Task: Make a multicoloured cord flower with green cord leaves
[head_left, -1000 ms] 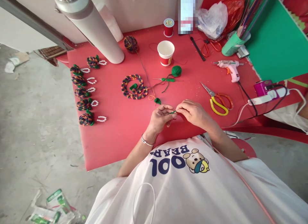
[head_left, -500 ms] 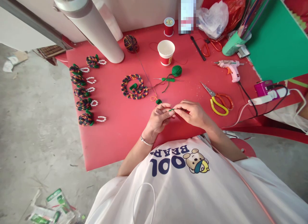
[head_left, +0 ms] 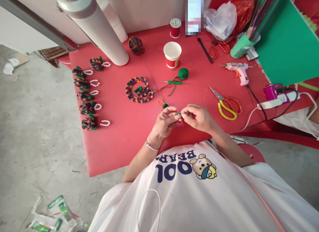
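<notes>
My left hand (head_left: 164, 122) and my right hand (head_left: 198, 117) meet over the near edge of the red table (head_left: 119, 139). Both pinch a small green yarn piece (head_left: 177, 114) between their fingertips. Just beyond my left hand lies another small green piece (head_left: 164, 105). Further off sit a multicoloured braided ring (head_left: 139, 89) and a green yarn ball (head_left: 183, 73) with a needle and green strand (head_left: 173, 82) beside it.
Several multicoloured rosettes with pearl loops (head_left: 86, 95) line the table's left side. A paper cup (head_left: 172, 54), thread spool (head_left: 175, 27), dark yarn ball (head_left: 136, 45), yellow-handled scissors (head_left: 225, 105), glue gun (head_left: 238, 71) and white pipe (head_left: 99, 29) stand further back. Cables run at right.
Both hands shifted slightly left and away, closing together on the green piece; the small green piece on the table is now partly behind my left fingers.
</notes>
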Tool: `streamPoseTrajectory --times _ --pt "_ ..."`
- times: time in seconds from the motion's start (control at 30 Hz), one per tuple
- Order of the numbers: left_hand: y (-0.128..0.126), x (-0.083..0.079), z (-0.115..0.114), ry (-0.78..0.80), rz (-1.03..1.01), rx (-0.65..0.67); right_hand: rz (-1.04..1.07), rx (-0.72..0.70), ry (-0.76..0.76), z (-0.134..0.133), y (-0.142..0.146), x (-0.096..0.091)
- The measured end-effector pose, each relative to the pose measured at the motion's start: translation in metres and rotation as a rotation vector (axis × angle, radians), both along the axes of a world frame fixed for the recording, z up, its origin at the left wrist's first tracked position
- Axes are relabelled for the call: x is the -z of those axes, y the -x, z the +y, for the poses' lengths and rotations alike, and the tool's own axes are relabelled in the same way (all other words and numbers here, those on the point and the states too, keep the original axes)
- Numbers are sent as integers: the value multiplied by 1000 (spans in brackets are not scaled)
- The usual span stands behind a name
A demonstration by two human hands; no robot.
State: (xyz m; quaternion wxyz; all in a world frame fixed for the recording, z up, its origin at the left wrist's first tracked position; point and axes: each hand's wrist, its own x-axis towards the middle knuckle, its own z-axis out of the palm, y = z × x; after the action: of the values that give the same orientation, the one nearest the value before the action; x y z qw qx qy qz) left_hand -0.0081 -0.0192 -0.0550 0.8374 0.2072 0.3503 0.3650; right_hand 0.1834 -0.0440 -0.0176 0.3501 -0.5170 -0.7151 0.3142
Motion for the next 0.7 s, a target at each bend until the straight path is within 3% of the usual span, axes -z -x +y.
streamPoseTrajectory --times 0.3,0.7 --pt "0 -1 0 -2 28 0 78 32 95 -1 0 -1" --pt "-3 -4 0 9 80 -26 42 21 70 1 -5 -5"
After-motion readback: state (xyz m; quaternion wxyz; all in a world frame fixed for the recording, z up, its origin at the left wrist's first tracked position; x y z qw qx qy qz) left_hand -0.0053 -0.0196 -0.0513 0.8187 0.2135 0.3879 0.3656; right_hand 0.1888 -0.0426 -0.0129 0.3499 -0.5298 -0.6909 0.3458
